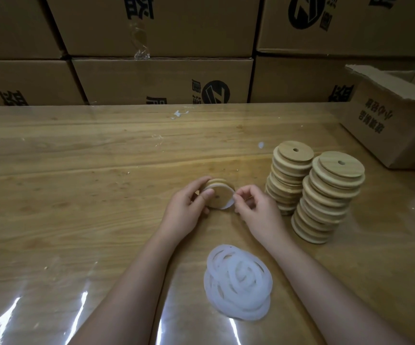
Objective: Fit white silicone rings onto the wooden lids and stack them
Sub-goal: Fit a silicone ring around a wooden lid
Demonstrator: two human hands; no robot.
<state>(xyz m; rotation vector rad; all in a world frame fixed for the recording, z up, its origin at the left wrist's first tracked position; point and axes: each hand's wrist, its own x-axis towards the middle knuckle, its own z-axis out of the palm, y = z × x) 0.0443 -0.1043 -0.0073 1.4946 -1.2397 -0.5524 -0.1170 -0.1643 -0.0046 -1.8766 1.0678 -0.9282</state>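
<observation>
Film-covered table point(77, 170); at frame centre, left hand point(184, 210) grips tilted wooden lid point(220, 195), right hand point(256, 207) pinches white ring point(229, 204) at its right rim. Judged best: hold lid steady, work ring round evenly. Loose rings point(238, 282) lower centre; lid stacks point(331, 195) right. Open carton point(395, 120) upper right, contents hidden.

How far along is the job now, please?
Two stacks of lids stand at the right; rings on them cannot be seen. In hand: the left hand holds one lid, the right hand pinches a ring onto it. Left: a pile of loose rings.
</observation>
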